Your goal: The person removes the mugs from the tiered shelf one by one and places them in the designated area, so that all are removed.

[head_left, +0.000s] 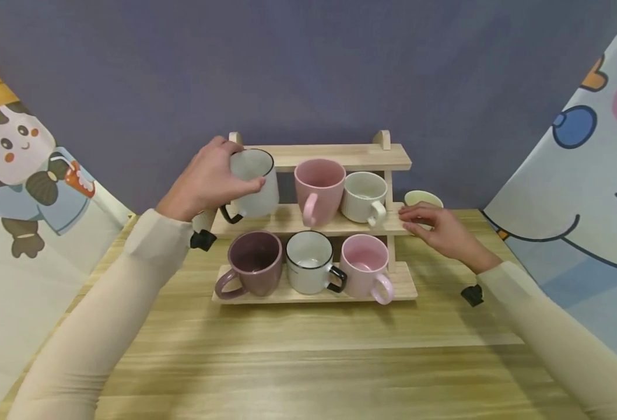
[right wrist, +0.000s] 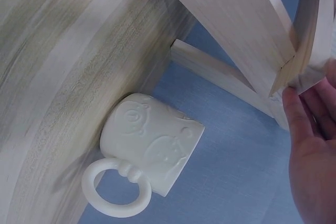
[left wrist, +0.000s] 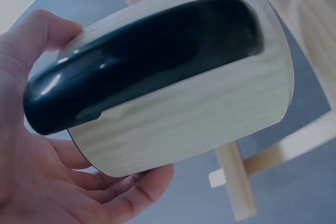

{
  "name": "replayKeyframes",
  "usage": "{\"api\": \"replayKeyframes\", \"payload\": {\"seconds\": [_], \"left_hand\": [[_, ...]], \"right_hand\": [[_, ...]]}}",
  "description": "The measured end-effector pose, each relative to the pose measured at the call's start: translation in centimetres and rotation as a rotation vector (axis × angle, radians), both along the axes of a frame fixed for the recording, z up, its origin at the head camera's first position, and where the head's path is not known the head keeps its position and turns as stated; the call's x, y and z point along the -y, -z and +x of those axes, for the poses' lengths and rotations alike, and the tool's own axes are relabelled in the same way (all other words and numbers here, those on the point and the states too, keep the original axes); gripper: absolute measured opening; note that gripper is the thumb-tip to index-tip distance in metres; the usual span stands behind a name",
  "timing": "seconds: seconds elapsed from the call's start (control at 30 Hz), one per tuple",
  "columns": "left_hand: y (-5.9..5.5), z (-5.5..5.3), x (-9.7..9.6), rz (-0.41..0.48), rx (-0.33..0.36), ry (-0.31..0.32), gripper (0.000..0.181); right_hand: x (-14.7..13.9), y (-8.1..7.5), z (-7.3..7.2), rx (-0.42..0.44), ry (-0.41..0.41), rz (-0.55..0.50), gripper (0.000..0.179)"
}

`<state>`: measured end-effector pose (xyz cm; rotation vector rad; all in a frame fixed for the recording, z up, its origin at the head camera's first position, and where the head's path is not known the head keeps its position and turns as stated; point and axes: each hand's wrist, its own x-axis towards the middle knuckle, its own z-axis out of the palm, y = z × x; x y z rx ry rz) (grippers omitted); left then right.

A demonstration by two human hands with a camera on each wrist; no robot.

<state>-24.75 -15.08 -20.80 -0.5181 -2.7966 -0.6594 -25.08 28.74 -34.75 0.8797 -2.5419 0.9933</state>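
I see plain cream cloth: left sleeve (head_left: 104,303), right sleeve (head_left: 555,335), both long and lightly creased. Left cuff (head_left: 158,233) and right cuff (head_left: 504,287) read as broader bands. By the cuffs I've got a small angular black left block (head_left: 202,240) and similar right block (head_left: 472,295). Left hand (head_left: 211,182) and right hand (head_left: 437,228) bare.

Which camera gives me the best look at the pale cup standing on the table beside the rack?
The right wrist view: it shows the pale cup side-on and unblocked, with its ring handle and raised pattern. The head view shows little beyond its rim and inside, with the right hand in front. The left wrist view doesn't show it.
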Motion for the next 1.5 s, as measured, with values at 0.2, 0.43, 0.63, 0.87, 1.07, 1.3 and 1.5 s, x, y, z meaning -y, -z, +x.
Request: {"api": "replayKeyframes", "payload": {"seconds": [0.2,0.43,0.63,0.87,1.07,1.3,1.5], "left_hand": [[-0.8,0.8,1.8,-0.004,-0.017,-0.016,0.078],[-1.2,1.9,4.1,0.005,0.000,-0.080,0.082],[-1.1,2.9,6.2,-0.006,-0.004,-0.130,0.083],[-0.4,3.4,9.1,-0.035,0.001,-0.183,0.081],[0.9,3.5,11.6,-0.076,0.018,-0.205,0.078],[3.0,3.4,13.8,-0.129,0.057,-0.185,0.079],[6.0,2.5,14.5,-0.177,0.086,-0.110,0.074]], "right_hand": [[-0.1,-0.2,0.2,0.011,0.011,-0.006,0.021],[-0.1,-0.2,0.2,0.026,0.018,-0.008,0.021],[0.1,-0.3,0.2,0.035,0.033,0.006,0.021],[0.1,-0.2,0.2,0.034,0.032,0.005,0.021],[0.1,-0.1,0.2,0.040,0.034,0.014,0.021],[0.1,-0.1,0.3,0.004,0.009,-0.004,0.023],[0.3,-0.3,0.5,0.023,0.023,0.002,0.023]]}}
